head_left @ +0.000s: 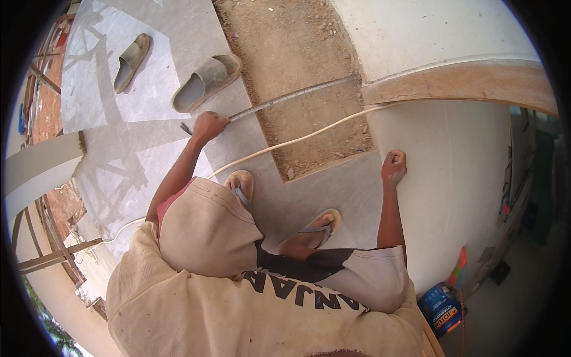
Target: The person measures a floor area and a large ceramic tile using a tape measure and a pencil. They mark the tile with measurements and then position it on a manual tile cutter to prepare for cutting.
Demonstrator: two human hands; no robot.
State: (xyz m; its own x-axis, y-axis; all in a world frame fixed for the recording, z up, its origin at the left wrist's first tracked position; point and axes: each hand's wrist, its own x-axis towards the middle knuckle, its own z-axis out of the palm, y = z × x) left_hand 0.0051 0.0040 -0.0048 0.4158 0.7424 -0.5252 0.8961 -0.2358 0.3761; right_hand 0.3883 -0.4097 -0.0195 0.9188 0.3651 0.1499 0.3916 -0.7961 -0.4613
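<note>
My left hand (209,127) is wrapped round a long grey metal bar (285,99) close to its end, which looks forked just past my fist. The bar slants up and right across a strip of bare earth (318,134), its far end by the base of the white wall. My right hand (394,168) is curled closed near the pale wall (449,178); whatever its fingers hold, if anything, cannot be made out. Below the bar, a cream cable (315,133) crosses the earth strip and runs back past my left knee.
Two worn grey slippers (132,62) (207,83) lie on the grey tiles (166,35) beyond my left hand. My feet, in flip-flops (328,229), rest by the earth strip's edge. A wooden sill (458,83) juts from the wall. A blue paint bucket (440,306) stands at lower right.
</note>
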